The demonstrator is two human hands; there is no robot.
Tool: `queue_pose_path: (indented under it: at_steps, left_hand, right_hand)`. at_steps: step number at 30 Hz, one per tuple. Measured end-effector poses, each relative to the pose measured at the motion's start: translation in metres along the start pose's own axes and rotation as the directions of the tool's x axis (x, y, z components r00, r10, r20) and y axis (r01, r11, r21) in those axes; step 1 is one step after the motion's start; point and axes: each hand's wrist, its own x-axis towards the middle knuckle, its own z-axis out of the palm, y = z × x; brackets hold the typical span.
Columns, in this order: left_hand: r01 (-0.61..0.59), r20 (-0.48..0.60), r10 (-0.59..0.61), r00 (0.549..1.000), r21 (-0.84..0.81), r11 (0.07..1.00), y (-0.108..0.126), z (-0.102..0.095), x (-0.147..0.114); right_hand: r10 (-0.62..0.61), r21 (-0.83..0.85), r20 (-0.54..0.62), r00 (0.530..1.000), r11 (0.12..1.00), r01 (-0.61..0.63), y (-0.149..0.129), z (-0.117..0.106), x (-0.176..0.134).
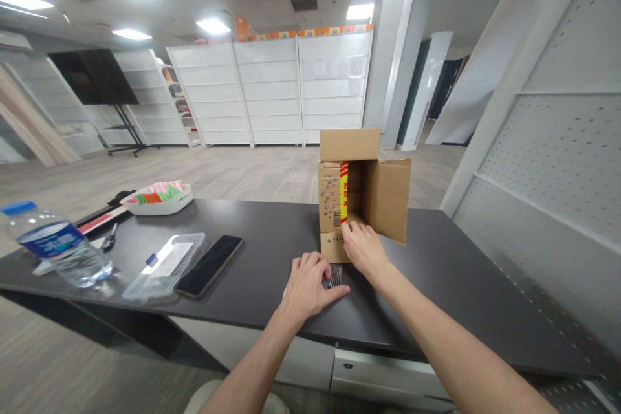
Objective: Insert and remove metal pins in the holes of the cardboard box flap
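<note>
- Thin grey metal rods (334,275), laid on the dark surface (272,226) beside the parted, empty left grip (328,279), are likely stiff, best pinched mid-length.
- The open brown cardboard box (330,191), set behind them, is likely light; whether anything is held by the curled right grip (361,242) cannot be told.

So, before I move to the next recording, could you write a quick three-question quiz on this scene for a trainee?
1. True or false: the opening of the cardboard box faces away from the person.
2. Fill in the gap: the thin metal nails on the desk are nearest to the ____ hand.
3. What lies immediately to the right of the clear plastic case, as seen in the picture?

Key:
1. False; it faces the person, with the right hand at its front.
2. Left; the left hand curves beside them.
3. A black smartphone.
</note>
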Motion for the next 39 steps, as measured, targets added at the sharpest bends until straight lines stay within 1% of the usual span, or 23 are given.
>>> queue_pose_path:
  at_steps: [6,12,16,20,23,26,32,35,39]
  left_hand:
    - [-0.002,-0.001,0.002,1.000,0.005,1.000,-0.001,0.001,0.000]
    - [-0.001,0.000,0.001,1.000,0.008,1.000,-0.002,0.002,0.001]
    - [-0.003,-0.005,0.003,1.000,0.011,1.000,-0.001,0.001,0.000]
    - [0.003,-0.013,-0.002,1.000,0.015,1.000,-0.001,0.001,0.000]
    - [0.012,-0.013,-0.012,1.000,0.016,1.000,0.000,0.002,0.000]
    - [0.017,-0.008,-0.017,1.000,0.015,1.000,0.000,0.001,0.000]
    - [0.024,0.004,-0.025,1.000,0.012,1.000,0.003,-0.002,0.000]
    - [0.013,0.004,-0.013,1.000,0.016,1.000,0.003,-0.003,0.000]
    - [0.014,0.004,-0.014,1.000,0.020,1.000,0.004,-0.003,-0.001]
  right_hand:
    - [-0.018,-0.028,0.050,0.999,0.999,0.020,-0.004,-0.009,0.004]
    - [-0.018,-0.026,0.030,0.999,0.999,0.019,-0.007,-0.021,0.003]
    - [-0.021,-0.013,0.023,1.000,1.000,0.021,-0.009,-0.036,0.001]
    - [-0.024,0.042,0.009,1.000,0.999,0.024,-0.009,-0.055,-0.007]
    - [-0.025,0.143,0.007,1.000,0.990,0.023,-0.006,-0.062,-0.019]
    - [-0.023,0.254,-0.021,1.000,0.967,0.028,-0.005,-0.056,-0.037]
    - [0.011,0.381,-0.008,1.000,0.925,-0.007,-0.013,-0.028,-0.074]
    - [0.018,0.446,-0.039,0.999,0.895,0.001,-0.017,-0.016,-0.085]
    - [0.033,0.527,-0.082,0.996,0.850,0.015,-0.021,-0.006,-0.092]
